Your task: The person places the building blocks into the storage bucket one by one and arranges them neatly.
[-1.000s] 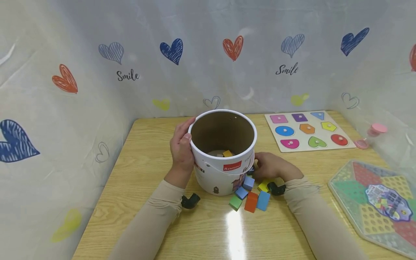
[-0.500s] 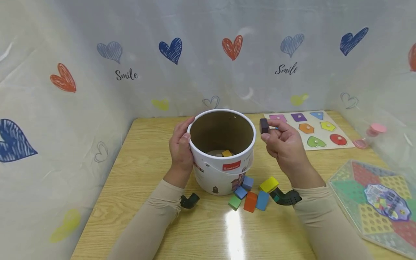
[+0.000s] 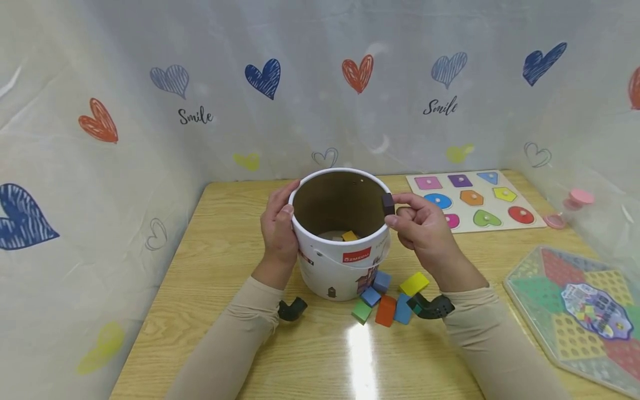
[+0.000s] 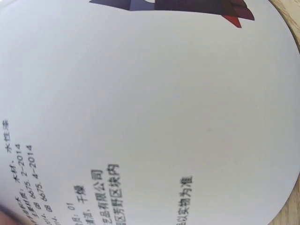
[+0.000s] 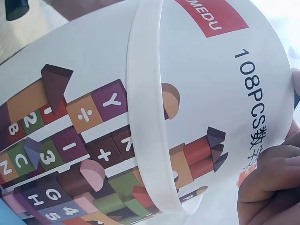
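Note:
A white bucket (image 3: 320,272) with printed toy-block pictures stands upright on the table, its mouth facing up. My left hand (image 3: 280,228) grips its left rim, thumb outside near the top. Between thumb and index finger, my right hand (image 3: 425,228) pinches a dark block (image 3: 388,204) over the bucket's right rim. Deep inside the bucket lies an orange block (image 3: 350,236). At its front right foot are loose blocks: a green block (image 3: 362,312), a red block (image 3: 386,311), a yellow block (image 3: 414,284) and several blue ones. The left wrist view is filled by the printed bucket wall (image 4: 150,103).
Behind on the right lies a shape puzzle board (image 3: 470,221) with knobbed pieces. A clear hexagonal case (image 3: 582,300) is at the right edge, and a pink hourglass-like item (image 3: 575,203) leans by the curtain. The bucket's white handle (image 5: 150,103) hangs down its front.
My right hand picked up the dark block from beside the bucket, raised it, then moved it left to the bucket's rim. The left hand has stayed on the bucket.

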`<state>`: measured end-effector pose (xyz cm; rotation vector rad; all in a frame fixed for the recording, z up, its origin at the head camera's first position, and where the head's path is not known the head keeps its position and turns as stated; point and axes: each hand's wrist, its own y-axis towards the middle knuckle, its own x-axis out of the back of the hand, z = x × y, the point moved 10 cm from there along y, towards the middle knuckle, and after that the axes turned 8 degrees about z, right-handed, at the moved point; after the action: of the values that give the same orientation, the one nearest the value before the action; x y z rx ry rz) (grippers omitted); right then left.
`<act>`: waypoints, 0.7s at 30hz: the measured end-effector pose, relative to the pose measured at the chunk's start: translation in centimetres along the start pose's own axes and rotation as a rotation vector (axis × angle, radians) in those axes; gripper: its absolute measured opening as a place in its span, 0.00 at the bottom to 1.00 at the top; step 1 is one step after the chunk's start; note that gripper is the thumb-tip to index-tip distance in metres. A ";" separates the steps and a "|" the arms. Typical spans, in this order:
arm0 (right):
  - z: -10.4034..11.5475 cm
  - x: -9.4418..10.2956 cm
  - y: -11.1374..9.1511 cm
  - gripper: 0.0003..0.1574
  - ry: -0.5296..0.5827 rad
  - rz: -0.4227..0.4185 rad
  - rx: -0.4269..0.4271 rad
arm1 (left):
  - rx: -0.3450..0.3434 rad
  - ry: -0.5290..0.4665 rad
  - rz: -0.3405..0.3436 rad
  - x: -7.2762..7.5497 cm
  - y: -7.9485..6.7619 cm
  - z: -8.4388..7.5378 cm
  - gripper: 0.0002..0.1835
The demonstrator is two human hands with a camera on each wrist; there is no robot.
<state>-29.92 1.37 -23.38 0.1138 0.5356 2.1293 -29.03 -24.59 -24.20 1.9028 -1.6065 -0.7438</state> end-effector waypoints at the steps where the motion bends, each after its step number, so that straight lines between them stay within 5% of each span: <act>1: 0.1 0.0 0.0 0.21 0.012 0.007 0.006 | -0.001 -0.001 -0.001 0.0 0.0 0.0 0.28; 7: 1.1 1.0 0.1 0.25 0.129 0.045 0.090 | -0.024 -0.001 -0.008 0.0 0.1 -0.5 0.28; 10: 0.8 2.5 0.1 0.19 0.082 0.037 0.064 | -0.037 -0.003 -0.009 -0.1 0.1 -0.6 0.28; 13: -1.1 3.6 0.0 0.16 -0.163 0.078 -0.101 | -0.028 -0.001 -0.010 -0.2 0.1 -0.5 0.28; 17: -4.6 3.1 -0.6 0.18 -0.572 0.287 -0.365 | -0.006 0.010 -0.008 -0.2 0.1 -0.4 0.28; 21: -6.0 2.6 -1.2 0.25 -0.749 0.384 -0.492 | -0.008 0.020 -0.005 -0.2 0.2 -0.6 0.28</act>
<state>-32.17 2.06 -29.63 0.7419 -0.4810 2.3023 -28.77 -24.40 -23.64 1.9032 -1.5854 -0.7297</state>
